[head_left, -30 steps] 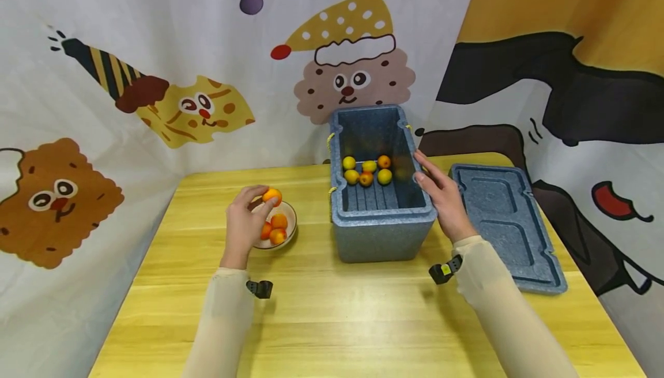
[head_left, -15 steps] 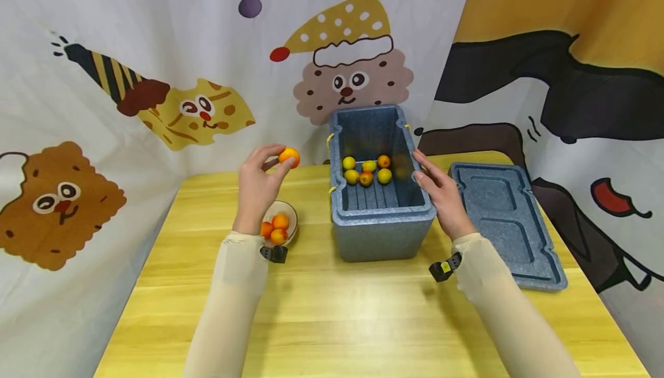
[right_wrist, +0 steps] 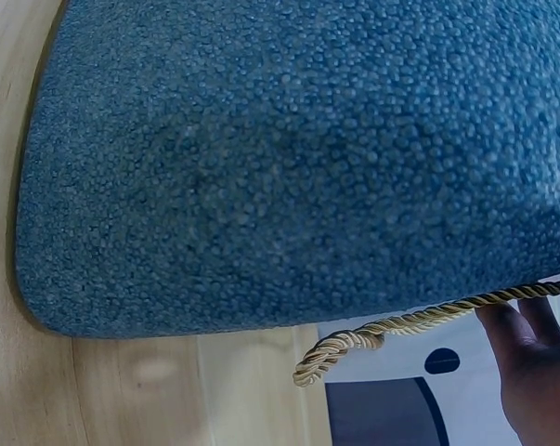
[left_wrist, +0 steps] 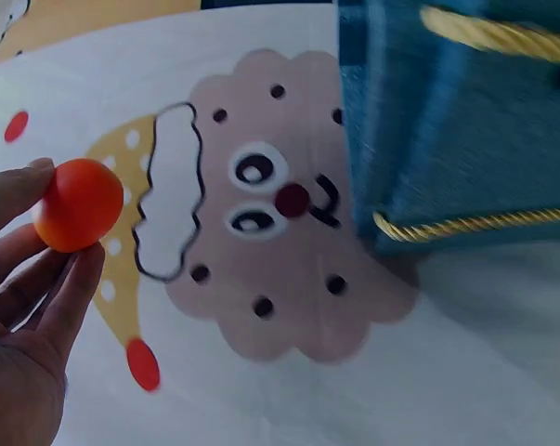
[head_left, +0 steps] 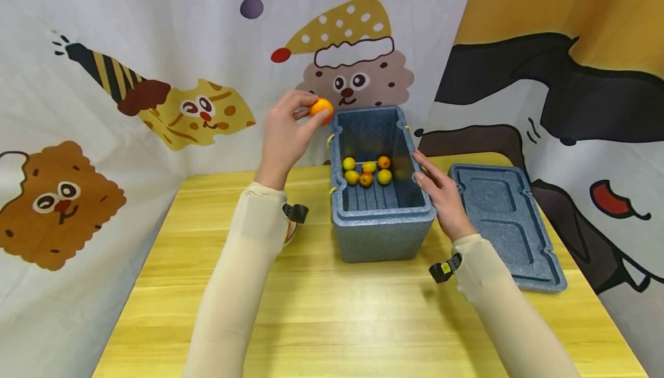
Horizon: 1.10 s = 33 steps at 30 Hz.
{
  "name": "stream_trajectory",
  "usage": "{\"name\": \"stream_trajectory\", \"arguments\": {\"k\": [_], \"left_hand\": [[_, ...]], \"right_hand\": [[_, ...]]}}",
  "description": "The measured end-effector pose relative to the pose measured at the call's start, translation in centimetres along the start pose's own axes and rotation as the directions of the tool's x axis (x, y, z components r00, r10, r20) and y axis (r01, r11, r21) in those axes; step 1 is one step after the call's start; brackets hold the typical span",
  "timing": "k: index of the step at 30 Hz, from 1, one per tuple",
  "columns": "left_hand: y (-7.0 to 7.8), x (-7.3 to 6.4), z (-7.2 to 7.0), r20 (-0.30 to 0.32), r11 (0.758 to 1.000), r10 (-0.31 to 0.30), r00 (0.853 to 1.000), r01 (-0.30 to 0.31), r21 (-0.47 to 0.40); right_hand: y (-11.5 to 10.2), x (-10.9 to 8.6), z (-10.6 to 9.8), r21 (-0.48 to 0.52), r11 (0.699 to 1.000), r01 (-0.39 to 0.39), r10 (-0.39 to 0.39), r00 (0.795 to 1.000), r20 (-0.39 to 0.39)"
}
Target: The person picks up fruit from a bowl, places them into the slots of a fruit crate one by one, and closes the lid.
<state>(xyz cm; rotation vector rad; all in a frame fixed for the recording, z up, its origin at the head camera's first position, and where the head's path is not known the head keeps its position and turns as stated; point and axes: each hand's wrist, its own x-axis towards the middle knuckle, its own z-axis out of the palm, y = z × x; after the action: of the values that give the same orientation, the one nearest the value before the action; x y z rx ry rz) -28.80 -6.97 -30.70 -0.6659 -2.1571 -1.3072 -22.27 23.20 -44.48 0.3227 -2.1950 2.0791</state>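
My left hand pinches a small, smooth, round orange fruit between thumb and fingertips. It holds this fruit up at the far left corner of a blue-grey foam box; the left wrist view shows the fruit apart from the box wall. On the box's right rim rests my right hand, its fingers fairly straight. Inside the box lie several yellow fruits and a few orange ones. Most of the bowl is hidden under my left forearm.
The box lid lies flat on the wooden table, right of the box. Yellow rope handles hang on the box sides. A printed curtain stands close behind the table.
My left hand has lifted the orange fruit from the bowl and carried it up and right to the box's far left corner. My right hand has stayed at the rim.
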Motion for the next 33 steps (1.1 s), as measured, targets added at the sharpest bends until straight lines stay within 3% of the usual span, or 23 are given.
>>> {"name": "stream_trajectory", "arguments": {"k": [6,13,21,29,33], "left_hand": [[1.5,2.0,1.2,0.051,1.000,-0.003,0.999,0.005,-0.029],[2.3,3.4,2.8,0.101,0.999,-0.029,0.994,0.032,-0.034],[2.7,4.1,4.6,0.147,0.996,-0.083,0.986,0.077,0.045],[2.3,4.5,6.3,0.225,0.980,-0.190,0.956,0.170,0.105],[1.8,4.6,7.1,0.274,0.963,-0.249,0.929,0.208,0.170]], "right_hand": [[0.1,-0.1,0.0,0.012,1.000,0.000,0.000,1.000,0.010],[0.0,-0.1,0.0,0.000,1.000,-0.007,0.007,1.000,0.004],[0.0,-0.1,0.0,0.009,1.000,0.005,-0.005,1.000,0.014],[0.2,0.1,0.0,0.024,1.000,0.008,-0.009,1.000,0.015],[0.2,0.1,0.0,0.020,1.000,0.007,-0.007,1.000,0.013]]}}
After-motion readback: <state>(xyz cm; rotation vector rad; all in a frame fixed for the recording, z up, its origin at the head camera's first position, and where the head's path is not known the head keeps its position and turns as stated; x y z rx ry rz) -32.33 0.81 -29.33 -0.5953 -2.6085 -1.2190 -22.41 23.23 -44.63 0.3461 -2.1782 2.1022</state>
